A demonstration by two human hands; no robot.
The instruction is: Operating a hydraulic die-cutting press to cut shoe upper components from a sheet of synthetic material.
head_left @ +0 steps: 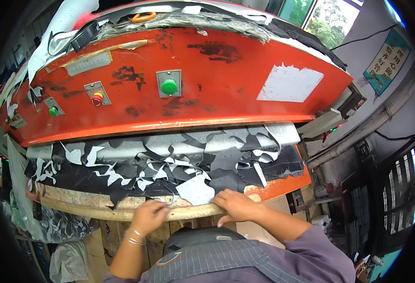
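Observation:
My left hand [150,217] is just over the pale front rail [94,212], its fingers curled together; anything between them is too small or hidden to make out. My right hand [238,206] lies on the same rail, fingers stretched over it and thumb apart below, holding nothing. Between the hands, a white cut piece [195,189] with small dots rests against the rail, close to my right fingertips. Dark grey cut pieces [224,181] with small holes lie just beyond my right hand. White and black curling scraps [143,181] are heaped around them on the dark bed.
A red machine front [198,104] rises behind the bed, with a large green button [169,87] and a red knob [97,98]. Scraps and an orange-handled tool [143,17] sit on its top. A clear plastic bag [51,226] of dark scraps stands at the left.

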